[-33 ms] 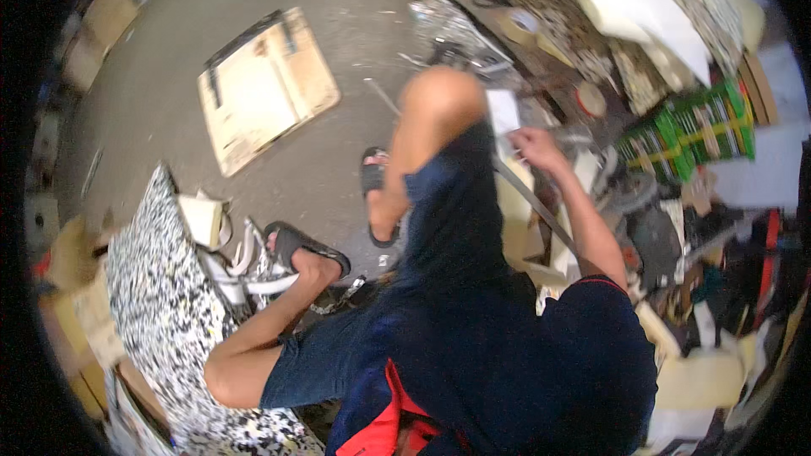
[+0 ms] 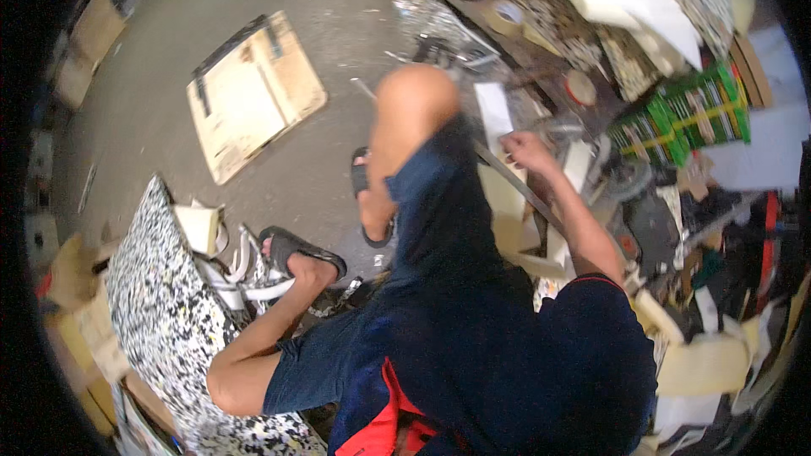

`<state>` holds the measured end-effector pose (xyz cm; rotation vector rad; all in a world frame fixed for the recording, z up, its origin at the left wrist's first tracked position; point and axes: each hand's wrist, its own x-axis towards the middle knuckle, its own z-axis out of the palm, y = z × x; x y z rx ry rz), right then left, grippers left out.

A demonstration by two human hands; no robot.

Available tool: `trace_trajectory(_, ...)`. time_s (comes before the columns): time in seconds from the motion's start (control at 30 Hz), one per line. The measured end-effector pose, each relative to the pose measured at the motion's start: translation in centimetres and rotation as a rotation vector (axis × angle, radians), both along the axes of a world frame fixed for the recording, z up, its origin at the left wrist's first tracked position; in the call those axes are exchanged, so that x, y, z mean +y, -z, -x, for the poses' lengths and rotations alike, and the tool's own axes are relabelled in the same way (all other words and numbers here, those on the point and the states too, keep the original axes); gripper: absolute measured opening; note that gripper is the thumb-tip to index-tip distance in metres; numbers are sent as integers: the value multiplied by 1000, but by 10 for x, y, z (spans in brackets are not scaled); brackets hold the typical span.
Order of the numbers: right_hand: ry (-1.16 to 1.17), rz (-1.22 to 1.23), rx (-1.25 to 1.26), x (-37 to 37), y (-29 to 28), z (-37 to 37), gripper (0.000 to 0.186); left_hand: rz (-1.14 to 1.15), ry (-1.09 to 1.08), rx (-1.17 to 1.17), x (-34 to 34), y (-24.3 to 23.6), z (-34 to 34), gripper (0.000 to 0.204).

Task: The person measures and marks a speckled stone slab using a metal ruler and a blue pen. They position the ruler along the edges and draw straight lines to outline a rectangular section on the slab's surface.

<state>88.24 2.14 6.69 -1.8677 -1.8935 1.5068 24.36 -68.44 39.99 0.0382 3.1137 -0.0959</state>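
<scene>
My right hand (image 2: pixel 525 152) is beyond my raised right knee, its fingers curled together at the lower end of a white flat strip (image 2: pixel 492 108), which seems pinched at the fingertips. A long narrow grey bar (image 2: pixel 517 184) runs slantwise past my knee and toward my right forearm. Pale foam pieces (image 2: pixel 504 203) lie below that hand. My left hand is out of sight; only my bent left leg shows on that side.
A stained pale board (image 2: pixel 253 97) lies on the grey floor ahead. To my left leans a black-and-white speckled foam sheet (image 2: pixel 169 312) beside white scraps. Green packages (image 2: pixel 684 122), a round tin (image 2: pixel 580 87) and mixed scrap crowd the right. Large foam sheets (image 2: pixel 583 0) stack at the far right.
The view has shifted slightly, and my right knee is farther left in it. More of the white strip shows beside my right hand, whose fingers stay curled.
</scene>
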Motion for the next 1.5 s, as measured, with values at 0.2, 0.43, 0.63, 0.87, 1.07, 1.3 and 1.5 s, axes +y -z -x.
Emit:
trace_trajectory(0.2, -177, -229, -474, -78, 46, -45, 40, -68, 144, -132, 62, 34, 37, 53)
trace_trajectory(0.43, -284, -259, -711, -65, 102, -81, 44, -395, 690, -442, 260, 162, 35, 40)
trace_trajectory(0.63, -331, -257, -814, -69, 135, -109, 62, 150, 882, -701, 448, 322, -137, 29)
trace_trajectory(0.87, -361, -376, -488, -98, 85, -85, 41, 413, 925, -1029, 435, 446, -244, 43)
trace_trajectory(1.07, -328, -296, -423, -82, 29, -3, 39, -16, 633, -1005, 484, 441, -210, 57)
trace_trajectory(1.3, -378, -271, -398, -54, 4, 67, 38, -1493, -471, -1014, 567, 497, -118, 55)
trace_trajectory(1.5, -388, -247, -395, -41, 0, 104, 36, -1966, -883, -865, 596, 512, -75, 68)
